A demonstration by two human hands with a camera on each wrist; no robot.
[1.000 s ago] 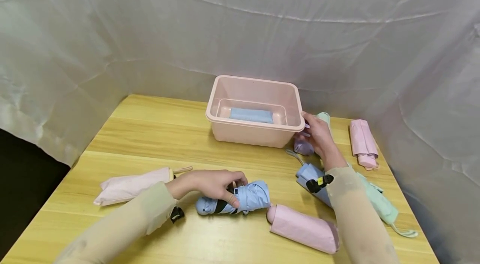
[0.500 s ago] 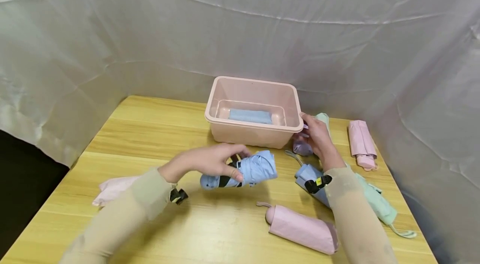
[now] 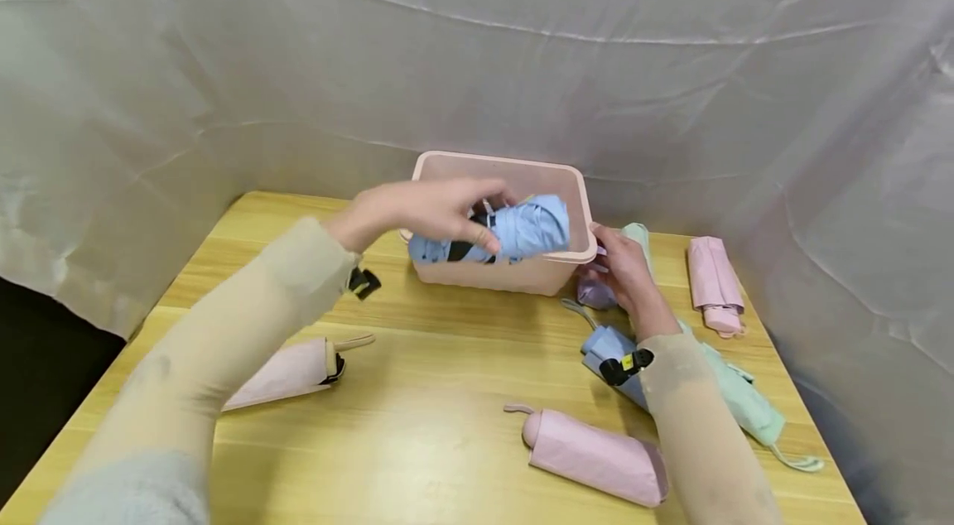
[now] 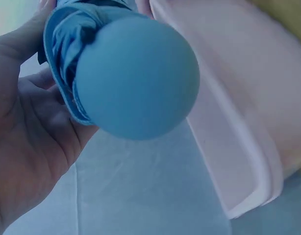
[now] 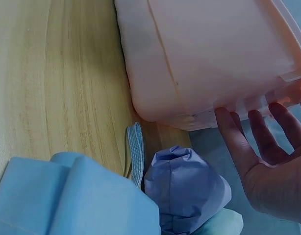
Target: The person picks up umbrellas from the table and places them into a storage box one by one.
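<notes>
Nearest on the wooden table (image 3: 417, 426) lie a pink folded umbrella (image 3: 592, 459) and a second pink one (image 3: 286, 372) under the left sleeve, with blue (image 3: 607, 347), lilac (image 5: 187, 188) and mint (image 3: 741, 397) umbrellas just beside the right forearm. Farther on, the left hand (image 3: 417, 210) has its fingers curled round the blue folded umbrella (image 3: 514, 231), held lengthwise above the pink bin (image 3: 522, 272), its round handle end toward the wrist. The right hand (image 3: 622, 268), fingers straight, rests against the bin's right rim; another pink umbrella (image 3: 711, 281) lies beyond.

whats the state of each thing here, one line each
blue umbrella: folded, held over the bin by the left hand
pink bin: open-topped, steadied by the right hand
pink umbrella: folded, lying on the table
lilac umbrella: folded, beside the bin
</notes>
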